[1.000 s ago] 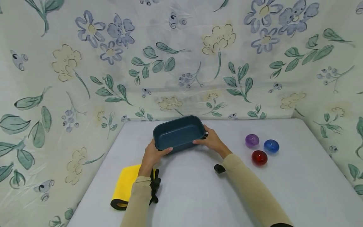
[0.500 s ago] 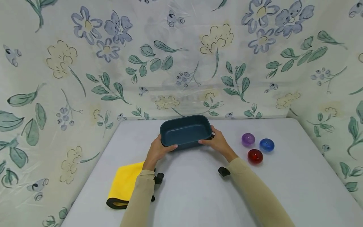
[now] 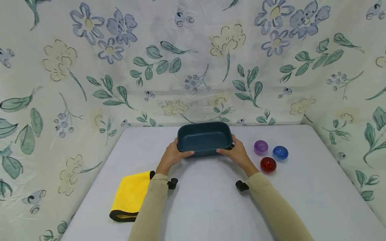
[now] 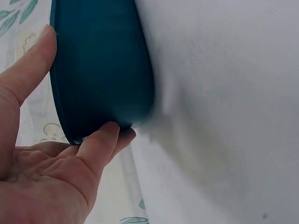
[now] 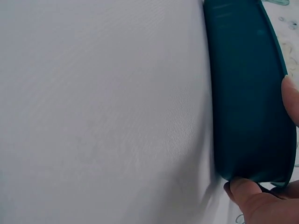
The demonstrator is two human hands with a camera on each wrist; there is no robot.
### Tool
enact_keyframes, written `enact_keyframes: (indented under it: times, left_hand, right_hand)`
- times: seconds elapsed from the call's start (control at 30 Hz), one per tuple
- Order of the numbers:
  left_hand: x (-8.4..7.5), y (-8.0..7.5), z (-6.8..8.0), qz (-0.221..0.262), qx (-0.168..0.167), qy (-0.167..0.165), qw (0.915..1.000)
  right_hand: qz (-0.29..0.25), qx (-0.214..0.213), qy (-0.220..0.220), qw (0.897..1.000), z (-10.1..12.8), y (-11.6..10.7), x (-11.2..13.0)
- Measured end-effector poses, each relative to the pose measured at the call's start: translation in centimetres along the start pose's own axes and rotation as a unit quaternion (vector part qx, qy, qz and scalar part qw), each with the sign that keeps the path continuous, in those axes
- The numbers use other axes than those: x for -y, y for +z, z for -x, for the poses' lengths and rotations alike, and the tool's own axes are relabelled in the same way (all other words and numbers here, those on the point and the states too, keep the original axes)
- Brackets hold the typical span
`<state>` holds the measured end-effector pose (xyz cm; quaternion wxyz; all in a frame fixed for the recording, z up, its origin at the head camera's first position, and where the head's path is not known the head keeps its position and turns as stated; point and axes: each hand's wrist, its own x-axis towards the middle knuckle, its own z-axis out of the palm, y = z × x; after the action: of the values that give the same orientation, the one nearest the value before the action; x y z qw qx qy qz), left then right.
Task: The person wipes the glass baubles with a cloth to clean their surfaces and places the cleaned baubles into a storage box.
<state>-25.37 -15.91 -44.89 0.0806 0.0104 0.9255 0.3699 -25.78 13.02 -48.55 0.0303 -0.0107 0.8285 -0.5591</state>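
A dark teal rectangular tub (image 3: pixel 204 138) sits near the back middle of the white table (image 3: pixel 211 207), empty inside. My left hand (image 3: pixel 173 155) grips its left end, thumb over the rim and fingers under the wall. My right hand (image 3: pixel 238 153) grips the right end the same way. In the left wrist view the tub's outer wall (image 4: pixel 100 65) fills the top left, with my left hand (image 4: pixel 51 154) curled round its edge. The right wrist view shows the tub's wall (image 5: pixel 247 93) at the right, with my right hand (image 5: pixel 264 198) at its lower corner.
Three glossy balls lie right of the tub: purple (image 3: pixel 260 147), blue (image 3: pixel 280 152) and red (image 3: pixel 268 164). A folded yellow cloth (image 3: pixel 129 195) with a black edge lies at the front left. Flowered sheeting (image 3: pixel 193 60) walls in the table at back and sides.
Both hands have carried the tub to the right and a little toward the back, closer to the three balls. The grip on both ends is unchanged.
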Motion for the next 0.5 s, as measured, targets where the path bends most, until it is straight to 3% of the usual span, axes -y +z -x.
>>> enact_keyframes:
  times: [0.23,0.5]
  left_hand:
    - [-0.8,0.6,-0.9,0.009,0.016,0.013,0.9997]
    - [-1.4,1.4,-1.6,0.033,0.026,0.018,0.9990]
  right_hand:
    - [0.018,-0.022,0.046,0.999,0.6,-0.8,-0.1]
    - [0.005,-0.033,0.049,0.998,1.2,-1.7,-0.6]
